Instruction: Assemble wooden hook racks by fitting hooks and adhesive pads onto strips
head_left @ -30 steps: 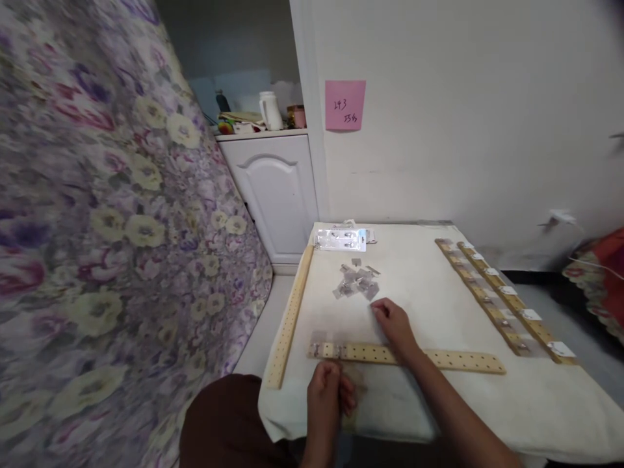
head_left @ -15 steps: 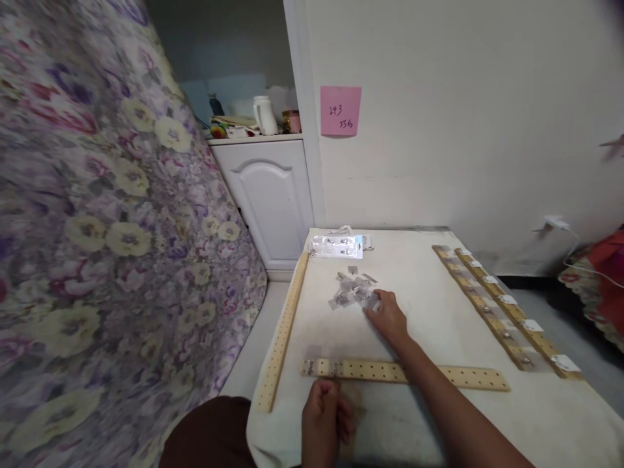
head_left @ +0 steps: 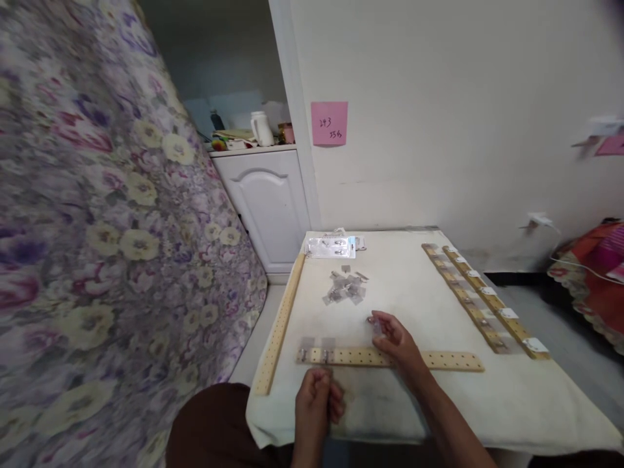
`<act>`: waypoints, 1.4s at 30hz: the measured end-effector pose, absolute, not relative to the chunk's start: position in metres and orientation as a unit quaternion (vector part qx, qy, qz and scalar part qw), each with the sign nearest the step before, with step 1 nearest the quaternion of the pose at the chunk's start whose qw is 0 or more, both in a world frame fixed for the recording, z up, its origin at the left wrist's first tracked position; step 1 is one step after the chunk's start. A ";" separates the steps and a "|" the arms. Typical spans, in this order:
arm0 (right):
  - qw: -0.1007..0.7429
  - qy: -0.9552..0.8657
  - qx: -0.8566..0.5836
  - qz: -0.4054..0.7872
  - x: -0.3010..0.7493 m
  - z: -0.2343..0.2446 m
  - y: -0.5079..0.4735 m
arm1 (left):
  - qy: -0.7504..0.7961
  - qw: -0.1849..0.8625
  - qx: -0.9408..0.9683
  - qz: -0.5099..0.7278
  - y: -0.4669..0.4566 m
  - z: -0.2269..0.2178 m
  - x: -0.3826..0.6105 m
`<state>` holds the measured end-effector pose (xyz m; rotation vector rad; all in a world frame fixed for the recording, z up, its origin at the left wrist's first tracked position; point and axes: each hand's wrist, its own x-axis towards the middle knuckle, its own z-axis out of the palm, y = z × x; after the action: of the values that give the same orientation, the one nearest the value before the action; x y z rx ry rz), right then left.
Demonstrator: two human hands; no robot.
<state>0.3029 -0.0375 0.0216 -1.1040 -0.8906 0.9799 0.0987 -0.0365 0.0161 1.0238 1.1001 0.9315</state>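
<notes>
A perforated wooden strip (head_left: 439, 361) lies across the near part of the white table (head_left: 414, 286), with two small metal clips (head_left: 314, 354) fixed at its left end. My right hand (head_left: 397, 341) hovers just above the strip's middle, fingers pinched on a small clear packet (head_left: 376, 324). My left hand (head_left: 316, 396) rests curled at the table's near edge, just below the strip's left end; what it holds, if anything, is hidden. A pile of small clear packets (head_left: 344, 288) lies farther back, apart from both hands.
A second wooden strip (head_left: 279, 328) runs along the table's left edge. Two strips with clips and white tags (head_left: 480, 302) lie at the right. A clear blister pack (head_left: 331, 247) sits at the back. A floral mattress (head_left: 97, 227) leans on the left; a white cabinet (head_left: 266, 201) stands behind.
My right hand reached to the packet pile, then drew back toward the near strip with one small packet pinched in its fingers. The left hand stayed put.
</notes>
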 end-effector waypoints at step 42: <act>0.570 -0.388 -0.475 0.547 0.285 0.021 -0.085 | 0.450 0.731 0.344 0.381 -0.071 0.043 0.135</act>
<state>0.2849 -0.0849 0.0214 -1.1140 -0.9102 1.2827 0.1346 -0.0710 0.0432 0.7566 0.9912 0.8384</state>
